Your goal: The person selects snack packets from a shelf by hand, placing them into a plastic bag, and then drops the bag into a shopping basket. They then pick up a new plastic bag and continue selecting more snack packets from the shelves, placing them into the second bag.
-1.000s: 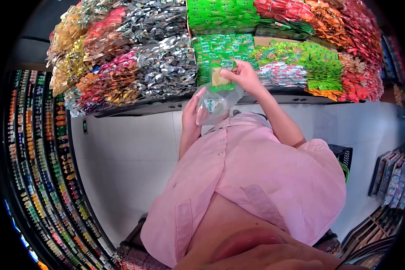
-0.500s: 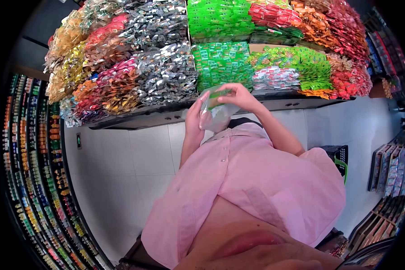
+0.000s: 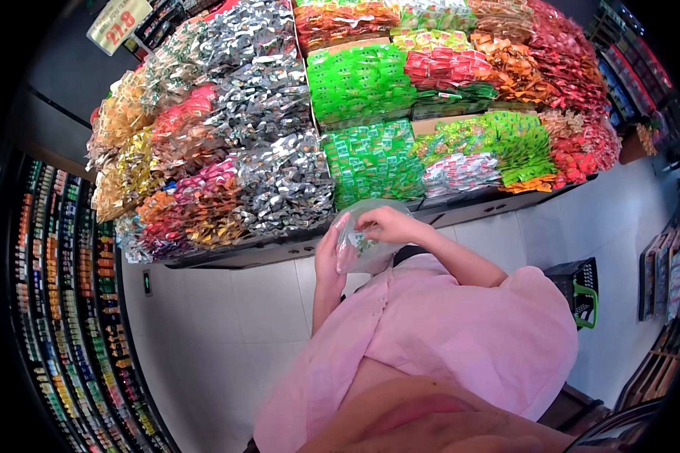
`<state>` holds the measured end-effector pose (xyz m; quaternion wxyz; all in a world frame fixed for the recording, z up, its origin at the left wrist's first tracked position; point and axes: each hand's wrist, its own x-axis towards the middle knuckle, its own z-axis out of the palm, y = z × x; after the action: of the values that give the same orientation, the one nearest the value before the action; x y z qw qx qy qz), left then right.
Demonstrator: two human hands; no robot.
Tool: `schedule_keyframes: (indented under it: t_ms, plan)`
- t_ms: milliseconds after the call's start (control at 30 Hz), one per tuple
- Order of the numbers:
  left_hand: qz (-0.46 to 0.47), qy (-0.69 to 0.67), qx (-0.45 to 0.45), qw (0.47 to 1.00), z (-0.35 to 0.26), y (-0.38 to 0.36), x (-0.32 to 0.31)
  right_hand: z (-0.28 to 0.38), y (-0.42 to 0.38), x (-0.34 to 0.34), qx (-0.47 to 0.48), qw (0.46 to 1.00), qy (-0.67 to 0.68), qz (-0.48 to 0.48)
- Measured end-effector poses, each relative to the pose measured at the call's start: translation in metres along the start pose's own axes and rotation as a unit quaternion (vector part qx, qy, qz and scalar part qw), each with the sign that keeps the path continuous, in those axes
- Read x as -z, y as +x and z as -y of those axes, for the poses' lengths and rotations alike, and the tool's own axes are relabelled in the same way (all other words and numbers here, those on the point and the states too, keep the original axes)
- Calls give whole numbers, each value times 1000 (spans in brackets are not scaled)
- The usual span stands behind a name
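A clear plastic bag (image 3: 374, 260) hangs in front of my waist, with small green-and-white packets (image 3: 364, 243) showing through its side. My left hand (image 3: 329, 253) is closed round the bag's left edge. My right hand (image 3: 391, 225) reaches in at the top of the bag, its fingers loosely bent and apart, just above the packets; nothing shows between them. Just beyond the bag is a display heaped with small wrapped packets, the nearest being a pile of green packets (image 3: 374, 162) and a pile of silver-grey ones (image 3: 283, 185).
The display's dark front edge (image 3: 257, 255) runs across before me. Shelves of small jars (image 3: 72, 302) curve along the left. A black basket with a green handle (image 3: 574, 291) stands on the floor at my right. A price sign (image 3: 119, 24) is at upper left.
The view has tilted up, so more of the display's back shows. My right hand has let go of a green packet, which is now lower in the bag. My left hand keeps its hold.
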<state>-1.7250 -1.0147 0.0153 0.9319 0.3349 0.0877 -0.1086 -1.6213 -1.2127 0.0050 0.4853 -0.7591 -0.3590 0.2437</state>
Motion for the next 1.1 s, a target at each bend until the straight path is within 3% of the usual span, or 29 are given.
schedule_keyframes:
  t_ms: [100,233,333,467,567,800,933,1067,1100]
  plan:
    - [-173,60,-17,983,1,5,-25,-1,3,12,-21,999,43,2]
    - [-71,25,-6,997,5,4,6,-6,12,43,-26,998,62,-18]
    - [-149,49,-10,988,6,8,0,-13,26,81,4,998,9,-58]
    - [-165,40,-27,985,6,7,13,-30,66,138,18,990,-44,-132]
    - [-194,19,-60,979,0,8,-9,-26,111,189,79,974,-73,-200]
    - [-213,20,-98,972,11,2,-8,-36,262,290,134,920,-204,-305]
    - [-290,5,-142,946,9,0,-42,-60,346,317,165,889,-289,-314]
    - [-337,4,-170,926,14,-7,-44,-51,382,319,-57,899,-352,-253]
    - [-355,0,-176,918,13,-9,-47,-43,385,320,-112,911,-360,-166]
